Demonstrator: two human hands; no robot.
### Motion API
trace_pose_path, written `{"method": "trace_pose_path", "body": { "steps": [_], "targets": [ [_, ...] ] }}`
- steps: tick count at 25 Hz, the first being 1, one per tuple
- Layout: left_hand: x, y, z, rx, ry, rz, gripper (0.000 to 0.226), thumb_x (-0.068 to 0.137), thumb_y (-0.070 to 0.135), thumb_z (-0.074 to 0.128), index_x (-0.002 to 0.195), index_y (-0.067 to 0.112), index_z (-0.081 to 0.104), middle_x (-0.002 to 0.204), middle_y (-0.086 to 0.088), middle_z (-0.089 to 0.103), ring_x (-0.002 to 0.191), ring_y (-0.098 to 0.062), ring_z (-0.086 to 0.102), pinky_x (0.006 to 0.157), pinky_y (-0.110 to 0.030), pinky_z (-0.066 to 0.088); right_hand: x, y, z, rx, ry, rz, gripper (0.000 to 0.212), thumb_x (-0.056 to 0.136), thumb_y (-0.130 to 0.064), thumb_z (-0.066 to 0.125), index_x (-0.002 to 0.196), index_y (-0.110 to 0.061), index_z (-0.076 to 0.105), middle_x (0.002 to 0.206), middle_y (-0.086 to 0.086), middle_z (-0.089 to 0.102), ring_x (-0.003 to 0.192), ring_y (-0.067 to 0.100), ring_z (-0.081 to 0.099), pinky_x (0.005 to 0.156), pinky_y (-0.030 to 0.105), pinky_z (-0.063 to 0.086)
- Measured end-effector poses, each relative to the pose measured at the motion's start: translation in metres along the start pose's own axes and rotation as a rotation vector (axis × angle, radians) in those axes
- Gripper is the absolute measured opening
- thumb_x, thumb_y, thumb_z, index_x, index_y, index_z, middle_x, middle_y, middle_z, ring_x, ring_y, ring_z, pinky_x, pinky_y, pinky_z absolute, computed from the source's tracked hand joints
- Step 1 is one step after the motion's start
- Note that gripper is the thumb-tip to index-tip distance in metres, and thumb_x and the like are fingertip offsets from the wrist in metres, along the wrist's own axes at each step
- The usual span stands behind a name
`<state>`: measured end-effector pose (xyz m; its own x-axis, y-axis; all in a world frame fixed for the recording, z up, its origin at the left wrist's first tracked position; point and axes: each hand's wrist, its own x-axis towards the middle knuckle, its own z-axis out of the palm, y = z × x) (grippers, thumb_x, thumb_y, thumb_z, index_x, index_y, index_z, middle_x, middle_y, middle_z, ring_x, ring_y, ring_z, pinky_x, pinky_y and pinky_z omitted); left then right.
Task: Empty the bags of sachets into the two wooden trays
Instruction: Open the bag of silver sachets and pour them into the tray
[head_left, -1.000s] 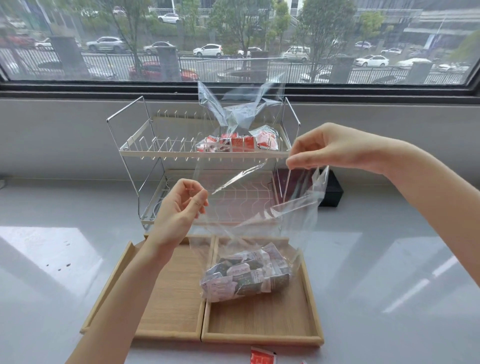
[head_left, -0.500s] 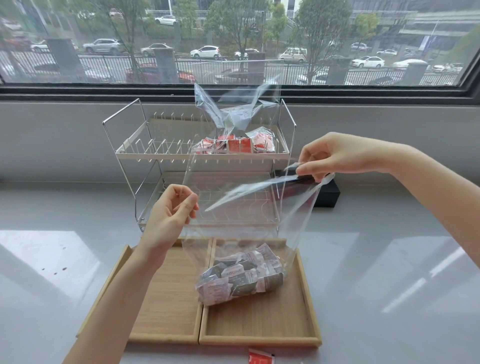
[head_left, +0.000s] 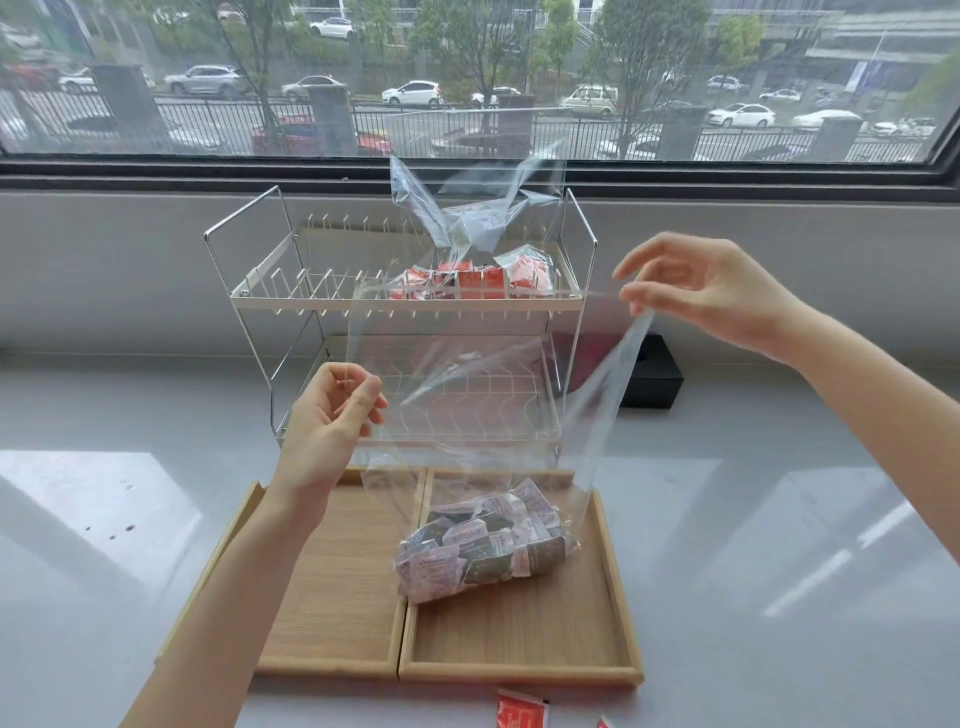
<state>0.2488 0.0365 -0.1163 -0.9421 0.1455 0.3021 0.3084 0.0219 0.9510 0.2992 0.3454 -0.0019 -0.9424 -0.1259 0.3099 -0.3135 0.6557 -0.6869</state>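
Sagging over the right tray (head_left: 613, 592), a clear bag (head_left: 483, 415) of grey sachets (head_left: 483, 545); both hands' grips pinch its mouth.

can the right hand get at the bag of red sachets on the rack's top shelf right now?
Probably not yet. The right hand is pinching the mouth of the clear bag over the right wooden tray. The bag of red sachets sits uncovered on the rack's top shelf, so once the hand lets go the way looks free.

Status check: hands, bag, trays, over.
Left hand and right hand pinch the clear bag's mouth open. Grey sachets inside, resting over right tray. Left tray bare. Red bag on rack.
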Motion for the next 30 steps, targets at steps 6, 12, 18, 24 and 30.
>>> {"method": "trace_pose_path", "body": {
  "steps": [6, 12, 18, 24, 30],
  "targets": [
    [0.000, -0.005, 0.013, -0.061, 0.058, -0.031, 0.017, 0.091, 0.036, 0.043, 0.087, 0.036, 0.059, 0.081, 0.014, 0.068, 0.079, 0.002, 0.063, 0.074, -0.018, 0.047, -0.015, 0.064, 0.049, 0.545, 0.286, 0.272, 0.055, 0.090, -0.036, 0.046, 0.140, -0.021, 0.029, 0.129, 0.005, 0.053, 0.114, 0.010, 0.054, 0.097, 0.027, 0.043],
    [-0.007, -0.044, 0.018, 0.060, -0.097, -0.185, 0.066, 0.074, 0.052, 0.046, 0.136, 0.034, 0.031, 0.129, 0.010, 0.051, 0.117, -0.001, 0.049, 0.087, -0.014, 0.039, -0.048, 0.111, 0.140, 0.293, -0.081, 0.632, 0.071, 0.086, -0.046, 0.050, 0.145, -0.023, 0.018, 0.142, -0.003, 0.042, 0.117, 0.007, 0.043, 0.093, 0.024, 0.031],
    [-0.039, -0.106, 0.029, 0.328, -0.255, -0.459, 0.101, 0.069, 0.046, 0.068, 0.145, 0.020, 0.006, 0.147, -0.003, 0.029, 0.129, -0.011, 0.033, 0.109, -0.034, 0.031, -0.051, 0.128, 0.194, 0.151, -0.228, 0.706, 0.068, 0.086, -0.039, 0.056, 0.142, -0.013, 0.026, 0.144, 0.006, 0.041, 0.130, 0.021, 0.042, 0.113, 0.038, 0.027],
    [-0.065, -0.140, 0.030, 0.731, -0.216, -0.412, 0.055, 0.078, 0.043, 0.062, 0.118, 0.006, 0.051, 0.114, -0.010, 0.058, 0.109, -0.026, 0.053, 0.085, -0.031, 0.039, -0.060, 0.144, 0.212, -0.125, -0.237, 0.695, 0.042, 0.092, -0.046, 0.036, 0.067, -0.015, 0.044, 0.067, -0.002, 0.054, 0.077, 0.018, 0.052, 0.110, 0.043, 0.013],
    [-0.071, -0.133, 0.037, 0.872, -0.200, -0.349, 0.043, 0.084, 0.045, 0.052, 0.111, 0.011, 0.056, 0.103, -0.007, 0.063, 0.100, -0.026, 0.059, 0.068, -0.028, 0.036, -0.076, 0.141, 0.223, -0.232, -0.173, 0.626, 0.032, 0.096, -0.030, 0.036, 0.065, -0.023, 0.037, 0.078, 0.014, 0.063, 0.092, 0.034, 0.061, 0.101, 0.038, 0.026]
  ]
}}
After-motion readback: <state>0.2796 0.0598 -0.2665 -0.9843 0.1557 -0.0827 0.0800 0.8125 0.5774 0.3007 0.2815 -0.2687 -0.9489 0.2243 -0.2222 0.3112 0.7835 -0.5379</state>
